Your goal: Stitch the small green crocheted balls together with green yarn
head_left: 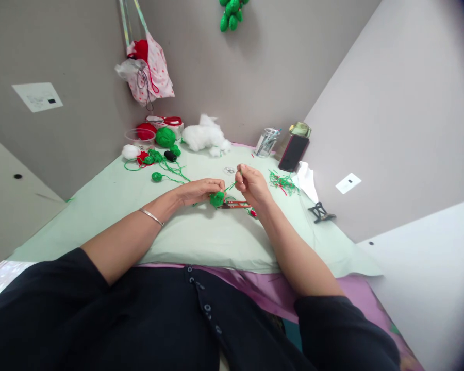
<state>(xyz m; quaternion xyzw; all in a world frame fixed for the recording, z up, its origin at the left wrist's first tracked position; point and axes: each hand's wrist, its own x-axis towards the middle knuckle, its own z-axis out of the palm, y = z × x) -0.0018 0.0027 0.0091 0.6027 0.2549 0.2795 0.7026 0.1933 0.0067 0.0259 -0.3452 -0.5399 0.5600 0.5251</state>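
Nearest the camera are the person's dark sleeves and a buttoned dark garment, with a purple cloth (255,288) showing under the edge of a pale green sheet (201,242) that covers the table. Both bare forearms reach forward over the sheet; the left wrist wears a thin metal bangle (151,216).

The left hand (197,191) lies low on the sheet with its fingers curled closed, pinching a small green yarn piece (217,199) at its fingertips. The piece is a round, compact lump with no clear long axis; it sits just above the sheet between the two hands. From it a short green strand (229,187) runs up and to the right, toward the right hand (251,186), which is raised a little and closed in a pinch on the strand's far end. Whether it also holds a needle or hook cannot be told. Just beneath the hands lie red-handled scissors (237,205), long axis left to right.

Further out, green yarn clippings (283,181) lie to the right, near a black clip (320,212) and a dark phone (293,152) leaning on the wall. To the left are loose green yarn (166,167), a green yarn ball (165,137) and a clear bowl (139,138). White stuffing (206,135) sits at the back, with a clear cup (266,142) beside it. A spotted bag (151,69) hangs on the wall.
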